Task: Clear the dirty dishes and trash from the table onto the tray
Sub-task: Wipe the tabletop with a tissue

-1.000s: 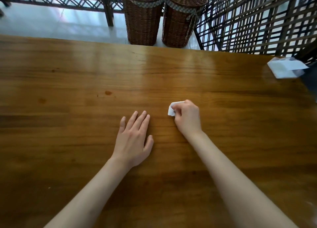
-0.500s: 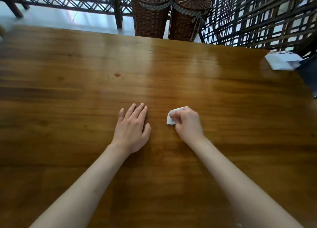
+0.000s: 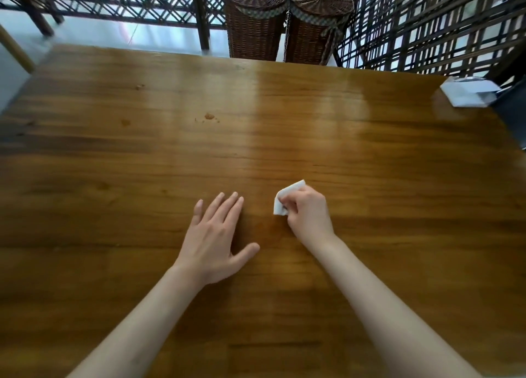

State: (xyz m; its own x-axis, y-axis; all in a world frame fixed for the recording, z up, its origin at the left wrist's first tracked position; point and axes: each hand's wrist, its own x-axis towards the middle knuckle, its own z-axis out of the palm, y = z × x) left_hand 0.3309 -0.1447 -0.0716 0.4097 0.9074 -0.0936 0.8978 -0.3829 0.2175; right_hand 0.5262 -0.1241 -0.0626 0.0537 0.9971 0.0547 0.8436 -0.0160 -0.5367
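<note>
On table (image 3: 113, 164): L hand (image 3: 216, 241) flat, fingers spread; R hand (image 3: 308, 217) pinching white tissue (image 3: 284, 200).

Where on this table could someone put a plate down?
Bare wood on the table runs between the orange smear and the tissue pack. The near middle is taken: left hand flat, right hand gripping a white tissue.

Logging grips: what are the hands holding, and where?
Right hand pinches a white tissue by its near edge; left hand holds nothing.
</note>
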